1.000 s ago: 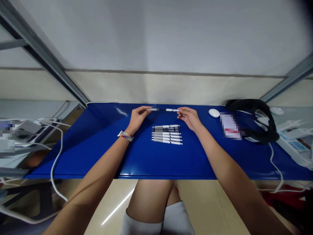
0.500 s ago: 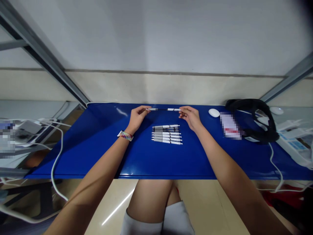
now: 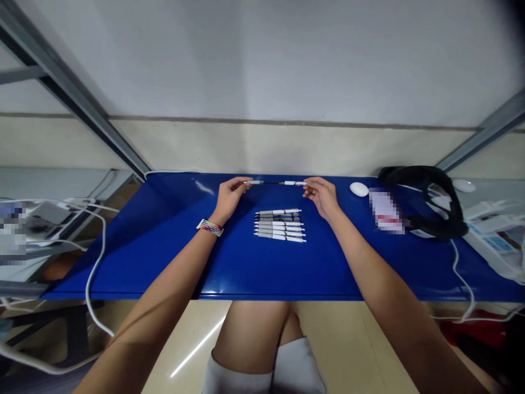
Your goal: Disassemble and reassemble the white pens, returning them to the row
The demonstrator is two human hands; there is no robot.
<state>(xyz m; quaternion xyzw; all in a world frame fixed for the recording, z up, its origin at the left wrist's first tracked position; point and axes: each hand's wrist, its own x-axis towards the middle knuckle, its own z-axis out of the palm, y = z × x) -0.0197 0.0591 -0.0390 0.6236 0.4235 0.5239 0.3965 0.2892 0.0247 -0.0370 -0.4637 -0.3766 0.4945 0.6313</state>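
Between my hands a pen is pulled apart in a level line, its dark refill [image 3: 273,183] showing across the gap. My left hand [image 3: 232,196] pinches the grey front part of the pen [image 3: 256,182]. My right hand [image 3: 322,196] closes its fingertips on the white barrel [image 3: 293,183]. Closer to me, a row of several white and grey pens [image 3: 279,225] lies side by side on the blue table [image 3: 246,268], tips to the left; one or two in the row look darker.
To the right lie a white computer mouse [image 3: 359,189], a blurred white packet [image 3: 386,210] and a black headset with a strap [image 3: 435,202]. A white power strip [image 3: 492,246] sits at the far right. White cables [image 3: 98,262] hang over the left edge. A wall [image 3: 266,145] stands behind.
My right hand has shifted slightly right with the white barrel, so the gap between the pen parts is wider and more refill shows. My left hand has barely moved.
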